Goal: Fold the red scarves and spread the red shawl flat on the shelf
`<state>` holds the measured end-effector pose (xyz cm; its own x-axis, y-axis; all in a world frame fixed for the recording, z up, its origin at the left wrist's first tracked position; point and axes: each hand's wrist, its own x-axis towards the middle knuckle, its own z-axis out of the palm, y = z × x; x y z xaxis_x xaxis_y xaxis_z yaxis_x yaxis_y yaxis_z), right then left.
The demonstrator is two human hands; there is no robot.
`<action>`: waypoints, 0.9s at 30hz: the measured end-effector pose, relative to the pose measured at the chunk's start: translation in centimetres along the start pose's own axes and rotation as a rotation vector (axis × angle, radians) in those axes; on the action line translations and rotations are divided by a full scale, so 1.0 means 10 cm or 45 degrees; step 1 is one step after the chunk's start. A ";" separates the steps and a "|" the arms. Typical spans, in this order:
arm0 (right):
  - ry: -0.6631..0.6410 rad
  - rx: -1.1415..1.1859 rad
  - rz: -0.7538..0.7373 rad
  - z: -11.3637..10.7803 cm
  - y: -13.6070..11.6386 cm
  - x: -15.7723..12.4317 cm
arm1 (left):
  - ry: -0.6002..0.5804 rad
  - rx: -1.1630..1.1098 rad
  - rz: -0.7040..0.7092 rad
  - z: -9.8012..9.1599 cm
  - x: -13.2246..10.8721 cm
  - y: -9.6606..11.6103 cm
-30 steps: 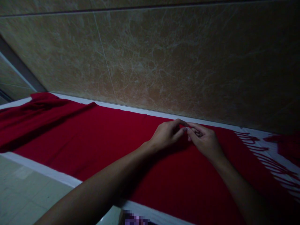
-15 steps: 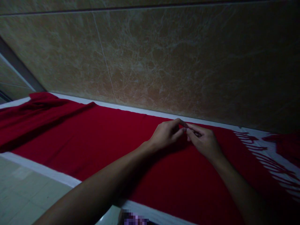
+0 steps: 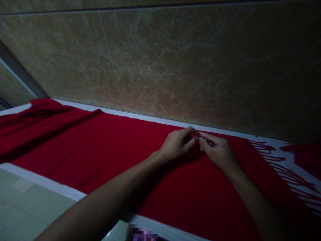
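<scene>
A red fringed scarf point(image 3: 120, 144) lies spread along a long white surface. My left hand point(image 3: 179, 140) is over its far half, thumb and index finger bent together at the tips. Close against it, my right hand point(image 3: 218, 149) is pinched too, with something small and dark partly showing between its fingers. The fingertips of both hands meet just above the cloth. What they hold is too small and dim to name. At the right end the scarf's red fringe point(image 3: 288, 170) hangs in strands over the white covering.
Behind the scarf stands a brown marbled wall point(image 3: 160, 63). More red cloth point(image 3: 307, 159) is bunched at the far right, and the scarf's left end is rumpled. A white edge point(image 3: 45, 180) runs along the front, above a pale tiled floor point(image 3: 22, 207).
</scene>
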<state>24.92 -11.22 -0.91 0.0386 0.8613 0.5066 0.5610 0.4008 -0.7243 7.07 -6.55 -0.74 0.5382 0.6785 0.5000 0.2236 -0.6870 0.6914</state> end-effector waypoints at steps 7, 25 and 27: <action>0.011 0.039 0.005 0.01 0.01 0.00 | -0.004 -0.002 -0.002 -0.01 0.00 0.00; -0.008 0.038 -0.003 0.00 0.02 -0.01 | 0.001 -0.011 0.018 0.00 0.00 -0.01; -0.011 0.007 -0.022 -0.01 0.03 -0.02 | 0.010 -0.026 0.044 0.01 0.01 -0.01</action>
